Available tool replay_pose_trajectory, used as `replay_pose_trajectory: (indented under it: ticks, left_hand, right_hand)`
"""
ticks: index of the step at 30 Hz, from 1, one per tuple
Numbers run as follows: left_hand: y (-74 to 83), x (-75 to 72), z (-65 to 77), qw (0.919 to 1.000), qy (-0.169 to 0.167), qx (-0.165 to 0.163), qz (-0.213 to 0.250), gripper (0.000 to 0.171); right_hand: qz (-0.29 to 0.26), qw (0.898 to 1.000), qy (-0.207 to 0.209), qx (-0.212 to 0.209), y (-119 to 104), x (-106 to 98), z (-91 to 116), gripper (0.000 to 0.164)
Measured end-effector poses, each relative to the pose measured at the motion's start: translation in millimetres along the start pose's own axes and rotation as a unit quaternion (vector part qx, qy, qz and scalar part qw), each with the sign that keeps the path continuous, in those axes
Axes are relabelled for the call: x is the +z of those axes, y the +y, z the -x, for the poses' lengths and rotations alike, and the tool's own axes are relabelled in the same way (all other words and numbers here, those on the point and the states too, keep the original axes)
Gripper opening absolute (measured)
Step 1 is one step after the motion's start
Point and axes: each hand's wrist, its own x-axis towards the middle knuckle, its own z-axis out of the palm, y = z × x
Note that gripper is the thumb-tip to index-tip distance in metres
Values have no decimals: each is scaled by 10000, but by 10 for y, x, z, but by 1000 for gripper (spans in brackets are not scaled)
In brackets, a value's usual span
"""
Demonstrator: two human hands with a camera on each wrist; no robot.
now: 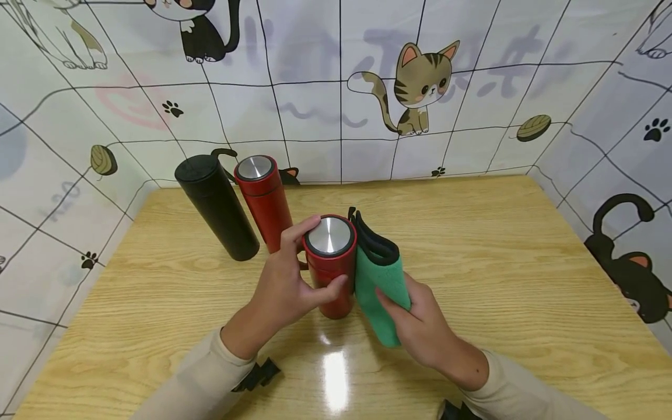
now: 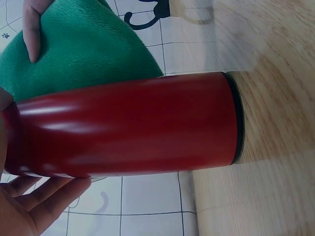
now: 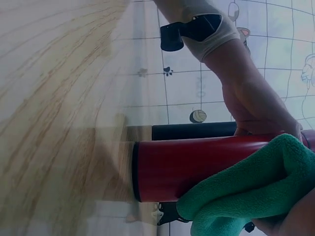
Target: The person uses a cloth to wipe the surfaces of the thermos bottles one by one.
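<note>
A red thermos (image 1: 331, 265) with a brushed silver lid stands upright on the wooden table, near its middle. Around its upper part my left hand (image 1: 283, 283) grips, the thumb across the front and the fingers on the far left side. My right hand (image 1: 425, 324) holds a folded green cloth (image 1: 380, 291) with a black underside, thumb on top. The cloth touches the right side of the thermos. From the left wrist, the thermos body (image 2: 133, 128) lies in front of the fuzzy green cloth (image 2: 93, 44). In the right wrist view, folds of cloth (image 3: 256, 191) partly cover the thermos (image 3: 197, 164).
Behind and left of my left hand stand a black bottle (image 1: 217, 207) and a second red thermos (image 1: 262, 198), side by side. The wooden table (image 1: 499, 245) reaches back to a white sheet (image 1: 315, 111) printed with cats and grid lines, which also hangs at both sides.
</note>
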Motion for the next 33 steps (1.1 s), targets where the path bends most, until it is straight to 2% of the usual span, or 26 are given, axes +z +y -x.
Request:
replay_pose_trajectory:
  ticks: [4,7,11,15,21,25,29,33]
  left_hand:
    - [-1,6,3,10000,13,37,-17,94]
    - [5,8,-1,10000,20,56,-25,95]
    - [19,7,-4,10000,27,53,-14,96]
    - [23,8,-7,9999,41,96,-3,97]
    - [17,11,-13,9999,54,141,-64,94]
    - [24,7,-10,9999,45,118,-42,93]
    - [52,-19,-6,9999,-82,79,27,94]
    - [71,-58,-11,9995,-304,90,74,96]
  right_hand:
    - [8,9995,198,-229,-36,-3,24,31]
    - [-111,9973,375,-621,-76,-7,44,37]
    - [-403,9928,374,-1064,-99,-12,49,44]
    - [-426,9934,209,-1049,-84,-18,44,46]
    - [53,9964,73,-846,-49,-27,2,42]
    - [149,9974,-27,-710,-34,-27,-16,36]
    - [153,9962,75,-855,-30,-23,-8,39]
    - [-111,9935,67,-1129,-37,-34,11,49]
